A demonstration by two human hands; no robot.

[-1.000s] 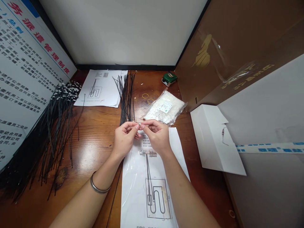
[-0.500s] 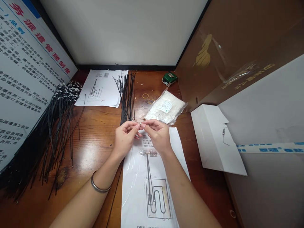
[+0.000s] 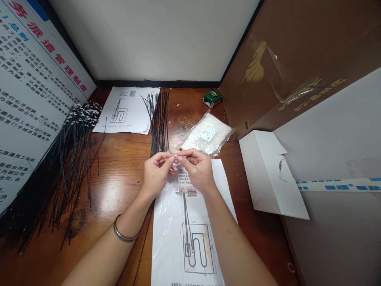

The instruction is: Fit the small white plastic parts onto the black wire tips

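Note:
My left hand and my right hand meet fingertip to fingertip above the top of a printed drawing sheet. Between the pinched fingers shows a tiny white connector housing, mostly covered. My right thumb and forefinger close on it. My left fingers are closed on what looks like the end of a black wire, which runs from under that hand to the bottom edge. Just beyond my left hand lies a bundle of black wires. A clear bag of small white parts lies beyond my right hand.
At the left rests a large bundle of black wires with white ends. Farther back are another drawing sheet, yellow rubber bands and a green tape measure. A brown carton and folded white card stand right.
Both hands stay in nearly the same place, still pinched together. The small white piece between the fingertips shows slightly differently; the camera view has shifted a little.

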